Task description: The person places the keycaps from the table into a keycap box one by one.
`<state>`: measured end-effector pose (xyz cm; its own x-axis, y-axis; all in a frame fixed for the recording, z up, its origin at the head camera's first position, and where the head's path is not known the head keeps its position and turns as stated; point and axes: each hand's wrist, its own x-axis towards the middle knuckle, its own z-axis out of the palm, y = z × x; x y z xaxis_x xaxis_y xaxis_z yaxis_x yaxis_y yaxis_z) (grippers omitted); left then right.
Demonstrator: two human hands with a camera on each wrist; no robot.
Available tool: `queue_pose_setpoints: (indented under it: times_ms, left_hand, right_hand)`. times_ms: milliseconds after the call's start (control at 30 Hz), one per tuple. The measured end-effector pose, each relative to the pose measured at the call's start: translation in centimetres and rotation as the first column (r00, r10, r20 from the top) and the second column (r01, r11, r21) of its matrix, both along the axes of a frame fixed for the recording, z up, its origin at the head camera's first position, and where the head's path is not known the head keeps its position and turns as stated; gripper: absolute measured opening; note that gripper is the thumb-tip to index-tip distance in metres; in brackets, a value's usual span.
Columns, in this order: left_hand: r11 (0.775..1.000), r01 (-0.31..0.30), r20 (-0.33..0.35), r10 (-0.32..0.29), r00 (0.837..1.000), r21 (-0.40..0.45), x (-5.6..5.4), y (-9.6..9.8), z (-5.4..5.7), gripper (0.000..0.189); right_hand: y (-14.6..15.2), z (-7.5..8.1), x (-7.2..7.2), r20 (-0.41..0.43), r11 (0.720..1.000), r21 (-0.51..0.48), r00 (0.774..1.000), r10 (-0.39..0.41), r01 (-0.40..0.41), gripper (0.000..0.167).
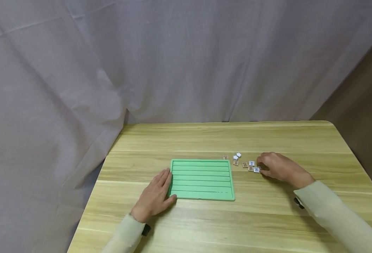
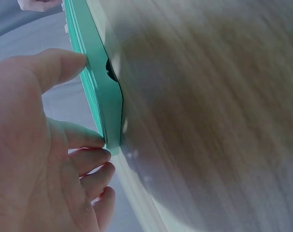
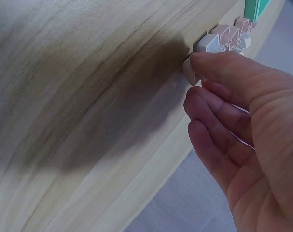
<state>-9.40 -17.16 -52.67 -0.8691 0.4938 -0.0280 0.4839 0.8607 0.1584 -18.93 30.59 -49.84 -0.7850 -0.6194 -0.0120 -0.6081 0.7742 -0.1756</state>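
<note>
A green grooved board (image 1: 201, 179) lies flat on the table. Along its left edge rests my left hand (image 1: 154, 194), the fingers fairly straight and the thumb at the near left corner; the left wrist view shows thumb and fingertips touching the rim of the board (image 2: 100, 77). To the right of the board, my right hand (image 1: 279, 168) is at the end of a group of small square tiles. Its thumb and fingers pinch a small pale tile (image 3: 188, 71), mostly covered by the fingertips. Beside them sit a white tile (image 1: 256, 170) and a brown-faced tile (image 1: 244, 164).
Two small white pieces (image 1: 235, 157) lie just beyond the board's far right corner. Another brown tile (image 1: 225, 157) touches or nearly touches the board's far edge. The wooden table (image 1: 205, 225) ends at a grey curtain (image 1: 186, 70) behind.
</note>
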Motion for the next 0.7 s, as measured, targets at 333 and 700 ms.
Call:
queue_pose_setpoints:
  times_ms: [333,700]
  left_hand:
    - [1.0,0.023,-0.017,-0.023,1.0,-0.016,-0.02,0.14,-0.24,0.079]
    - [1.0,0.013,0.006,-0.013,1.0,-0.006,-0.02,0.22,-0.09,0.079]
  right_hand:
    - [0.03,-0.32,0.05,0.006,1.0,-0.008,1.0,-0.002,0.002,0.019]
    - [-0.32,0.15,0.05,0.022,1.0,0.008,1.0,-0.008,0.008,0.016]
